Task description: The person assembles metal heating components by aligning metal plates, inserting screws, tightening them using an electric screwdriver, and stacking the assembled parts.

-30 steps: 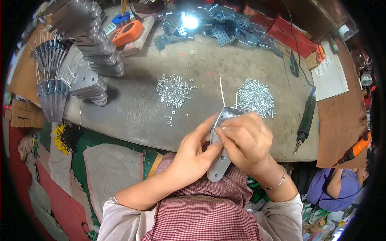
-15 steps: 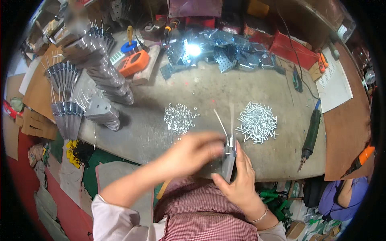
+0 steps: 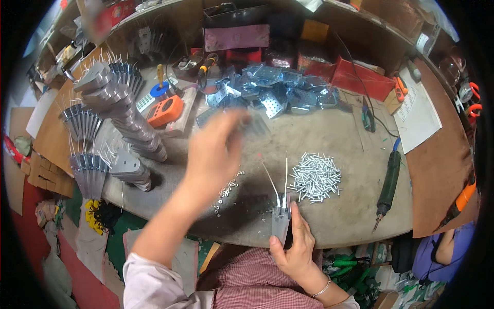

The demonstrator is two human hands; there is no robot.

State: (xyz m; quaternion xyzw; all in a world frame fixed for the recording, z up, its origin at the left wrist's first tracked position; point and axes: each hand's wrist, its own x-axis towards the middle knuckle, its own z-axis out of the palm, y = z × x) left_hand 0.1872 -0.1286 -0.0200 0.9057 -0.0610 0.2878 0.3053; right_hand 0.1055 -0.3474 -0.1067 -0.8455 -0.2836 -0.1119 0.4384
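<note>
My right hand (image 3: 298, 247) grips a grey metal housing (image 3: 280, 226) near the table's front edge; two white wires stand up from its top. The thumb lies on the near side and the fingers along the right side. My left hand (image 3: 216, 149) is raised over the table, in front of the pile of bluish perforated metal plates (image 3: 272, 85). A blurred grey metal plate (image 3: 256, 125) shows at its fingertips, smeared along with the hand. Small nuts (image 3: 226, 193) lie partly hidden under my left forearm and hand. To the right is a heap of silvery screws (image 3: 316, 177).
Stacked grey metal housings (image 3: 121, 118) and wired parts (image 3: 90, 172) stand at the left. An orange device (image 3: 165, 111) sits behind them. A soldering iron (image 3: 389, 185) lies at the right, near pliers (image 3: 368, 119). Red boxes (image 3: 360, 77) line the back.
My left hand has left the housing and moved up and away toward the plate pile; a blurred plate shows at its fingers. My right hand still holds the housing. The whole view has shifted slightly.
</note>
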